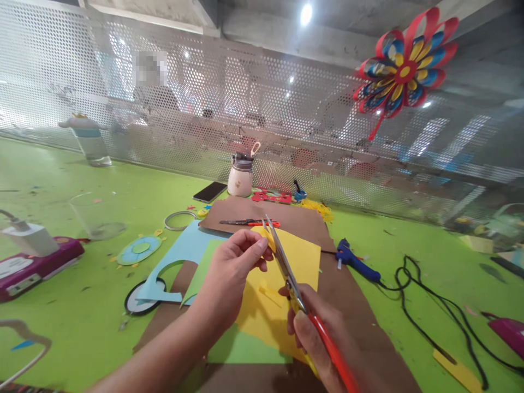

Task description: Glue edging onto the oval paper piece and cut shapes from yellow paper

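Observation:
My left hand (235, 262) pinches a small yellow paper piece (267, 236) between thumb and fingers, just above a yellow sheet (297, 262). My right hand (317, 333) grips red-handled scissors (286, 267), whose metal blades point up and away and meet the yellow piece at my left fingertips. Under the yellow sheet lie a green sheet (245, 349), a light blue sheet (186, 245) with a cut-out curve, and brown paper (347, 295).
A second pair of scissors (249, 222) lies on the brown paper farther back. A blue glue gun (356, 263) with a black cord (429, 305) sits to the right. A phone (210, 191), a small bottle (240, 174), a tape ring (179, 220) and paper scraps are behind. A paper flower (403, 68) hangs on the mesh wall.

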`<state>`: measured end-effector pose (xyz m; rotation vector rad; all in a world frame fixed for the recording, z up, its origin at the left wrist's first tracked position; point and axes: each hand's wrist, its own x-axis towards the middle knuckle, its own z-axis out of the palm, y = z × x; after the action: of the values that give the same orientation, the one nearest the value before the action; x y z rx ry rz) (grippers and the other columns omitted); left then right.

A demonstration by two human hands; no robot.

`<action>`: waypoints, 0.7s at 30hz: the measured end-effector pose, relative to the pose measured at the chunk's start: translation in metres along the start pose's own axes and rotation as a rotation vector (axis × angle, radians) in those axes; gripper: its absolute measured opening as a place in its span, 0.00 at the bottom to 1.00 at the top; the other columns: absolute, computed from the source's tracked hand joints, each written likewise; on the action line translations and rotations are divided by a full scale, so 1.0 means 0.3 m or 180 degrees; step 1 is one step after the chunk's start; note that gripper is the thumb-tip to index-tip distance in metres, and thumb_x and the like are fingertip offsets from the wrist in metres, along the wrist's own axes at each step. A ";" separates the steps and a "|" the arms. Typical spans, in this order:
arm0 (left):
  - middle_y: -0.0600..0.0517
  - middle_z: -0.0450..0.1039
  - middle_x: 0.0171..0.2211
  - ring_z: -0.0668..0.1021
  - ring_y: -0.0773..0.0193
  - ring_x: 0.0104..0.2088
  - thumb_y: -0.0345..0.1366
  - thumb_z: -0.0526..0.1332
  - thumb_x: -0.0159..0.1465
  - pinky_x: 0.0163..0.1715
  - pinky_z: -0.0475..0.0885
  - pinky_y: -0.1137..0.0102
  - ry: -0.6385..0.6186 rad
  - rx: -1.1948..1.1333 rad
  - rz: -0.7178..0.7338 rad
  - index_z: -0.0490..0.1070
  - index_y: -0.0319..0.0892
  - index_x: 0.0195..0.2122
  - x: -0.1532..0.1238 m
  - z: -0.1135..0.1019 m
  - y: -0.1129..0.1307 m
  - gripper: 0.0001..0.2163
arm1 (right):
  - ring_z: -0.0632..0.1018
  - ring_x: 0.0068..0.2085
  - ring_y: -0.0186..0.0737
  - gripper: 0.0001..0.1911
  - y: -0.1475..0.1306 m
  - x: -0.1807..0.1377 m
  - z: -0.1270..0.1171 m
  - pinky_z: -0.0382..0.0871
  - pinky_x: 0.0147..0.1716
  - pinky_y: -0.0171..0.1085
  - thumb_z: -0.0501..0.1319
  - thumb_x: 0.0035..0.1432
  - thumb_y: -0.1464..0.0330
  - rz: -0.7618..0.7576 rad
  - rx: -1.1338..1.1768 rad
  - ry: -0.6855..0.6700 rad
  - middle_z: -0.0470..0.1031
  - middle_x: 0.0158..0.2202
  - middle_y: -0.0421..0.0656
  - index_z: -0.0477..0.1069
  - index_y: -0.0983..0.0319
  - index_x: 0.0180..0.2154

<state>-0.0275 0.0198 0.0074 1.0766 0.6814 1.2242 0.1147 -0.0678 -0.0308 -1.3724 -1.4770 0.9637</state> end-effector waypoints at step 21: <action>0.54 0.71 0.24 0.69 0.69 0.25 0.34 0.63 0.58 0.27 0.65 0.72 -0.0055 0.0211 0.0086 0.69 0.40 0.26 -0.002 -0.001 -0.003 0.06 | 0.59 0.21 0.31 0.32 -0.008 0.002 -0.004 0.53 0.21 0.33 0.49 0.55 0.40 0.0018 0.0091 -0.0110 0.61 0.24 0.36 0.65 0.61 0.43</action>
<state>-0.0276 0.0193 0.0064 1.1534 0.7003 1.2211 0.1151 -0.0674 -0.0281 -1.3461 -1.4804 1.0130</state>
